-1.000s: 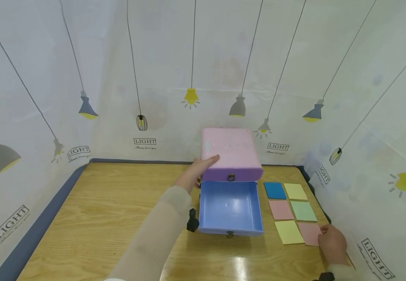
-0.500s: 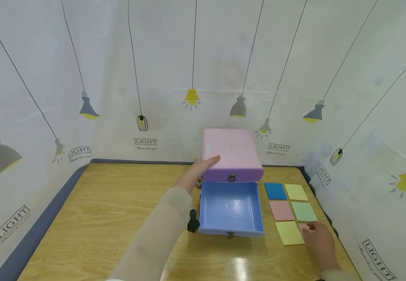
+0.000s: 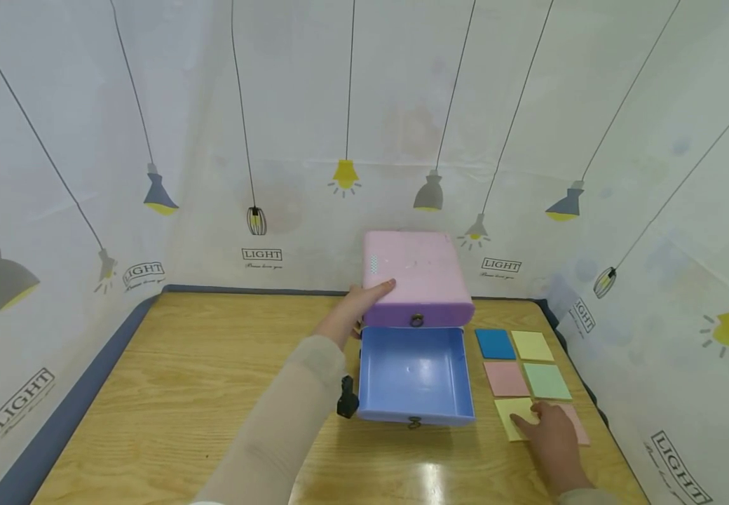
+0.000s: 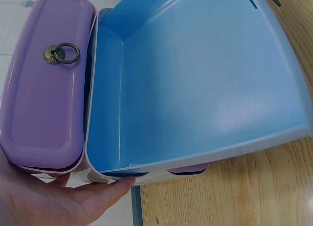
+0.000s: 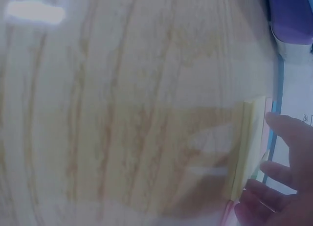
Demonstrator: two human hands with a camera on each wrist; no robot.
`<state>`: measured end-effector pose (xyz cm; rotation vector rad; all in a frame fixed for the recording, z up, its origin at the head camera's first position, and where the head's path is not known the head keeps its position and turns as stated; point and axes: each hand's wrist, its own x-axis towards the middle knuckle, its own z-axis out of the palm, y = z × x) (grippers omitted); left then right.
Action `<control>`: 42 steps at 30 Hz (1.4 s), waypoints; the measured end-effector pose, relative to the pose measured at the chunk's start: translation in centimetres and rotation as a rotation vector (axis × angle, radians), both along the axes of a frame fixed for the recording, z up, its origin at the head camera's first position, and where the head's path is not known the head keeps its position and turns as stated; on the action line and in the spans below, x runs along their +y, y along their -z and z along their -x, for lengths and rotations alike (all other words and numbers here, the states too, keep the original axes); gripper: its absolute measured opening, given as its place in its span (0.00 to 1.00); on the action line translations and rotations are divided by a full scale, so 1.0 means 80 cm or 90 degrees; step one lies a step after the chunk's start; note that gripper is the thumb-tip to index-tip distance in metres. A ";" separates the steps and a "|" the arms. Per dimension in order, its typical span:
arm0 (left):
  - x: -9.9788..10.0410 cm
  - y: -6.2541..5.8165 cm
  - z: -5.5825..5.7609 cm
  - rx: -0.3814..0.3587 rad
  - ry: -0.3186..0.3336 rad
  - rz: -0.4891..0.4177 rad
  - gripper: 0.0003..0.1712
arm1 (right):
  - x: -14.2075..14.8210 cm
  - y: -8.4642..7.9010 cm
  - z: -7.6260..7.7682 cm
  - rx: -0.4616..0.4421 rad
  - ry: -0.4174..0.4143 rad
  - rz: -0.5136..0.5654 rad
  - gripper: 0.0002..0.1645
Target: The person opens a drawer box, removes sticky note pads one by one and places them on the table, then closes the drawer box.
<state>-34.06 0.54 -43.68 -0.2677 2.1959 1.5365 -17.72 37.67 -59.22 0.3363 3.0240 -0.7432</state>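
Note:
A small chest with a pink top and a purple drawer front stands at the back of the table. Its lower blue drawer is pulled out with nothing inside. My left hand rests against the chest's left side, thumb laid over the top edge, fingers stretched along the wall. At the right, my right hand is over the near row of sticky note pads, fingertips at the yellow pad. Its thumb and fingers are spread beside that pad in the right wrist view. The near pink pad is partly covered by the hand.
Beyond my right hand lie a blue pad, another yellow pad, another pink pad and a green pad, in two columns right of the drawer. A lamp-patterned sheet encloses the wooden table.
My right hand has moved left, from the right edge of the near pink pad across it to the near yellow pad. The left hand and the chest have stayed put.

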 end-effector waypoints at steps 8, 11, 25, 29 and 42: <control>0.000 0.000 0.000 -0.002 -0.002 -0.006 0.67 | -0.008 0.011 -0.005 0.016 0.004 -0.042 0.40; 0.000 0.000 0.000 -0.003 -0.003 -0.005 0.67 | -0.011 0.010 -0.006 0.011 0.013 -0.044 0.40; -0.001 0.004 0.000 0.002 0.001 -0.008 0.67 | -0.020 0.004 -0.009 -0.006 0.034 -0.049 0.39; -0.002 0.003 0.000 0.001 0.006 -0.010 0.67 | -0.029 -0.001 -0.012 0.021 0.030 -0.049 0.33; -0.003 0.002 -0.001 -0.004 0.011 -0.013 0.68 | -0.076 -0.017 -0.014 0.103 -0.043 -0.014 0.20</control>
